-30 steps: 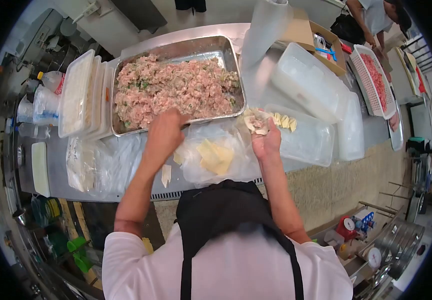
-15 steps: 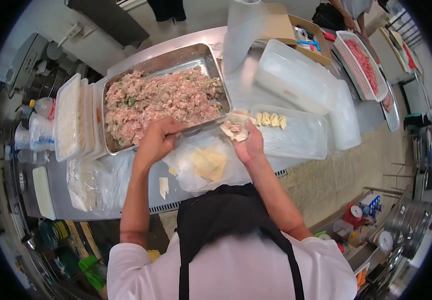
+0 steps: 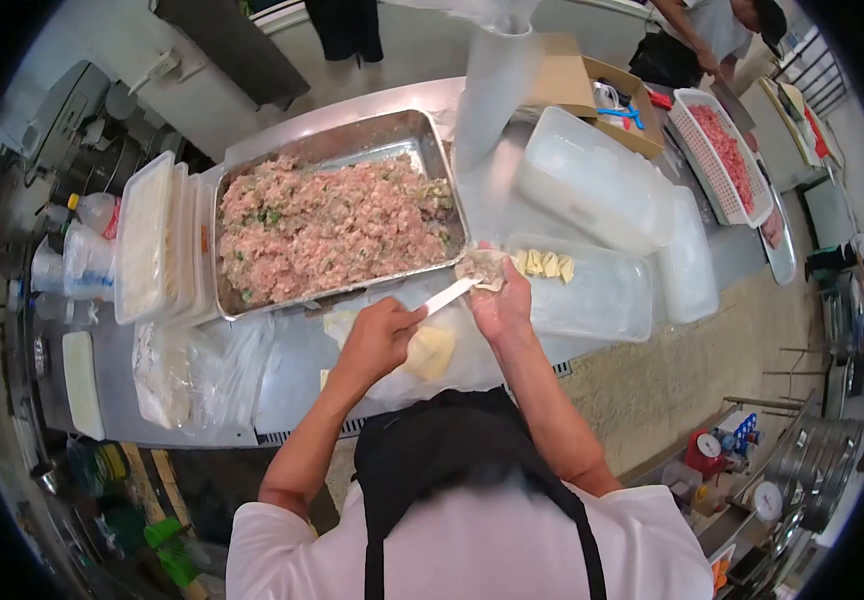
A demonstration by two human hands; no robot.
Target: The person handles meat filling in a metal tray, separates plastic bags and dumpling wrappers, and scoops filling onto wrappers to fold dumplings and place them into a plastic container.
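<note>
My left hand (image 3: pixel 380 342) is closed around a flat, pale spatula (image 3: pixel 448 296). Its tip rests on a thin dumpling wrapper (image 3: pixel 484 268) with pinkish filling, which lies in my cupped right hand (image 3: pixel 504 308). Just beyond the hands is a steel tray (image 3: pixel 344 296) of minced meat with green bits (image 3: pixel 337 225). Folded dumplings (image 3: pixel 544 265) sit in a row in a clear plastic container (image 3: pixel 597 305) beside my right hand. Yellowish wrappers (image 3: pixel 432 352) lie on plastic below my left hand.
Stacked lidded boxes (image 3: pixel 147 240) stand left of the tray. To the right are plastic tubs (image 3: pixel 592 170), a cardboard box (image 3: pixel 620 125) and a white basket (image 3: pixel 752 205) of meat. A plastic roll (image 3: pixel 494 100) stands behind. Another person (image 3: pixel 707 40) works at the far right.
My left hand has moved right and nearer my body, bringing the spatula from the tray's edge to the wrapper. My right hand still holds the wrapper, which is now more gathered.
</note>
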